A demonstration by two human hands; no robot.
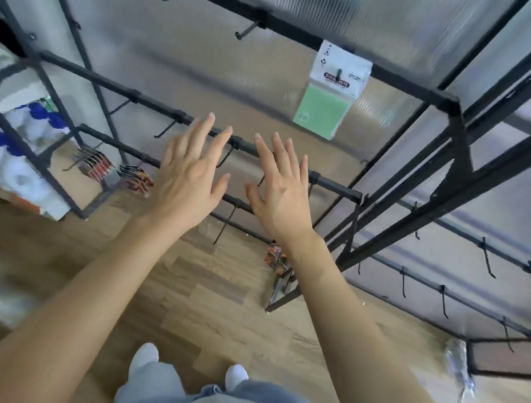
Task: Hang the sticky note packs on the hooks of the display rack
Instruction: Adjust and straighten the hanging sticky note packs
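A green sticky note pack point(327, 105) with a white header card hangs from a hook on an upper bar of the black display rack point(452, 147). My left hand point(192, 175) and my right hand point(279, 189) are both held out in front of the rack's middle bars, below and left of the pack. Their fingers are spread and straight, and neither hand holds anything. Bare hooks point(248, 31) stick out from the upper bar left of the pack.
Red and black packets point(95, 164) hang on low hooks at the left, more point(277, 257) near the rack's foot. A shelf at the left holds white and blue goods point(21, 151). Another rack section with bare hooks point(487, 259) stands at the right. Wooden floor lies below.
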